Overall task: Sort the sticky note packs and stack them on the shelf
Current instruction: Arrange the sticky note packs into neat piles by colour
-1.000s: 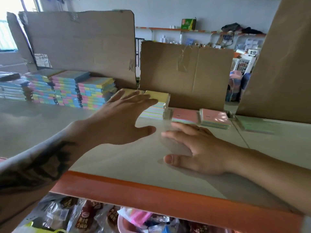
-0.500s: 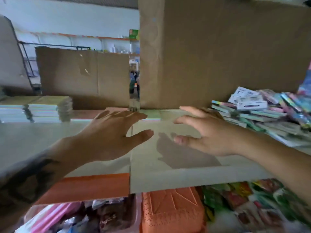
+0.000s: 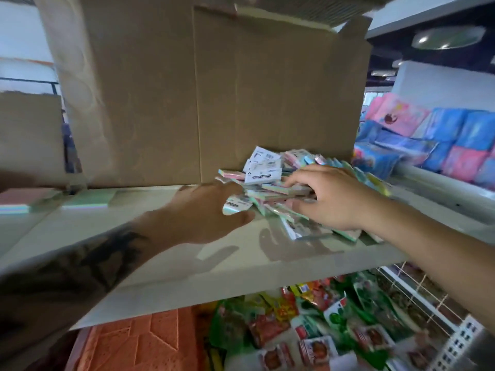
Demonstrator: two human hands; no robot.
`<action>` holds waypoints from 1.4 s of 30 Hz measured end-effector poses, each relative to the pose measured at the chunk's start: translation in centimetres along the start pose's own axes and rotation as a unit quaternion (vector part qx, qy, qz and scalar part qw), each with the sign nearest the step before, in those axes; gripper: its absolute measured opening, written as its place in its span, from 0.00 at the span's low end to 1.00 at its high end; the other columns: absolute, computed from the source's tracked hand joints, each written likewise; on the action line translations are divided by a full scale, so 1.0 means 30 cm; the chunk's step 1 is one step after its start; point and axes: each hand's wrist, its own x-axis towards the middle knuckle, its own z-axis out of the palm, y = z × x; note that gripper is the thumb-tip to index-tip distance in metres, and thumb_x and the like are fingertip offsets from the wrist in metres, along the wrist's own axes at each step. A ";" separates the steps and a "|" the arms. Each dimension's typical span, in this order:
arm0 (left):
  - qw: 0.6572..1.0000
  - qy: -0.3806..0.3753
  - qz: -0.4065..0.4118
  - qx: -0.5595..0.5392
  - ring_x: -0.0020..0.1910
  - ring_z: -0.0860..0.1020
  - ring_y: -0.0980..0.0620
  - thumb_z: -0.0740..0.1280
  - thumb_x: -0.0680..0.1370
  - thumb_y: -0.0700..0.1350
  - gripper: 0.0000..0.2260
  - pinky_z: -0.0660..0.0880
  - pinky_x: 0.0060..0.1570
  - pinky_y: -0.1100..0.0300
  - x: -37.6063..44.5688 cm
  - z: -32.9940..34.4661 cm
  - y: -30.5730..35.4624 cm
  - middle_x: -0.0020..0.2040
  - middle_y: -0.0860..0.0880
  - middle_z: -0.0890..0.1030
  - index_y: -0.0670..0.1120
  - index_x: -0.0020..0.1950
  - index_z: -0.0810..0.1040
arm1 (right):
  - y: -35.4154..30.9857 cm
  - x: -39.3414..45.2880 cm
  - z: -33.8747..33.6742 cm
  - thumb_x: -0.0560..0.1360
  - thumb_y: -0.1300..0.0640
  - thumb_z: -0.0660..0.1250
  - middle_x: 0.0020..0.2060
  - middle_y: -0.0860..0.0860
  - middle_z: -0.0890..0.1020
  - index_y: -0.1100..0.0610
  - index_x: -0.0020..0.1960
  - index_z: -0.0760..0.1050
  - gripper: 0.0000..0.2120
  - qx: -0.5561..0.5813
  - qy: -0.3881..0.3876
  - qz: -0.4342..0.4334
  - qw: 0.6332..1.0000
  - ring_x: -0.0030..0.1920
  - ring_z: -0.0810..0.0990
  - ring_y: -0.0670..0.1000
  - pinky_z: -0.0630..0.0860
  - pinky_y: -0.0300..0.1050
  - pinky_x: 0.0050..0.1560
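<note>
Here both hands, left (image 3: 198,218) and right (image 3: 332,199), reach loosely open into the pile of packs (image 3: 267,180).

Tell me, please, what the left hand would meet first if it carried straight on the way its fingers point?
Most likely the loose pile of sticky note packs: the left hand points right toward it, fingertips already at its near edge, though blur hides contact.
</note>
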 end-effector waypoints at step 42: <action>0.967 0.199 -0.033 0.157 0.50 0.83 0.44 0.64 0.81 0.38 0.18 0.79 0.55 0.50 -0.214 -0.009 -0.228 0.57 0.49 0.85 0.53 0.70 0.77 | -0.229 0.177 0.280 0.76 0.57 0.72 0.33 0.52 0.83 0.55 0.52 0.80 0.05 -0.106 0.279 -0.147 0.943 0.39 0.83 0.59 0.72 0.56 0.54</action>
